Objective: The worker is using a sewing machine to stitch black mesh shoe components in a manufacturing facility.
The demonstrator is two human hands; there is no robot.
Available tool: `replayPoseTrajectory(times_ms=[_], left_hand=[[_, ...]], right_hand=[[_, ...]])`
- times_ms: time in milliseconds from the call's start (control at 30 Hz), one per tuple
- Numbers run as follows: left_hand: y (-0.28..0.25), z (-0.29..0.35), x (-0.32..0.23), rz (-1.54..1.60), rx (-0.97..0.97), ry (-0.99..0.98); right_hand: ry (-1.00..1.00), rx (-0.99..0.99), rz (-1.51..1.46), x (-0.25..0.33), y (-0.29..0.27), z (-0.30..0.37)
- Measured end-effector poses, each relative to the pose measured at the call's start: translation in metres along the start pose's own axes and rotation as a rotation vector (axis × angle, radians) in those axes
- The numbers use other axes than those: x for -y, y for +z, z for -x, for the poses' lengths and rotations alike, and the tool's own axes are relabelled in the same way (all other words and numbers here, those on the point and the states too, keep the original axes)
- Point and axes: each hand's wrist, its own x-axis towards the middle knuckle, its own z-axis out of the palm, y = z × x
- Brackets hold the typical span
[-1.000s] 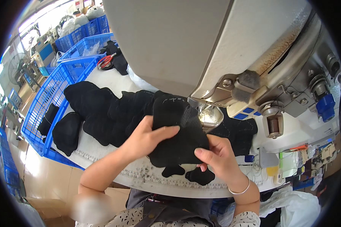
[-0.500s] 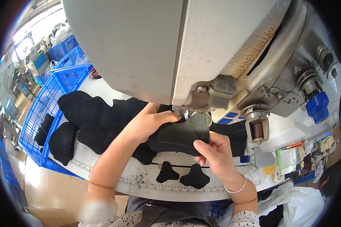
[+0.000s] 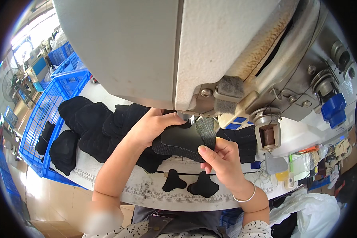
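Over a white, ruler-edged table (image 3: pixel 154 200), the right hand (image 3: pixel 222 158) pinches the edge of a black piece (image 3: pixel 180 139) under the sewing machine (image 3: pixel 127 51), presumably steadying it, though whether the left hand (image 3: pixel 154 125) grips opposite I cannot tell

At centre frame, we now see the left hand (image 3: pixel 151 126) raised to the machine head (image 3: pixel 119 59), the black piece's (image 3: pixel 181 139) top edge hidden, small cutouts (image 3: pixel 173 181) below fully uncovered.

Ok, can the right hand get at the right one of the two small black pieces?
Probably yes: the small black piece lies uncovered close to the right hand. That hand pinches the dark panel, though, so it would likely have to let go.
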Motion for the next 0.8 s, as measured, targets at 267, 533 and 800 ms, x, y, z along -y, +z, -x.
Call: replayPoseTrajectory(times_ms=[267, 533, 800], left_hand=[[-0.006, -0.005, -0.004, -0.050, -0.001, -0.020], [-0.012, 0.017, -0.005, -0.062, 0.069, -0.147], [-0.010, 0.029, -0.008, -0.096, 0.089, -0.126]], right_hand=[[-0.012, -0.031, 0.011, 0.001, 0.001, -0.002], [-0.021, -0.052, -0.002, 0.003, 0.003, -0.003], [-0.059, -0.055, -0.059, 0.003, 0.006, -0.004]])
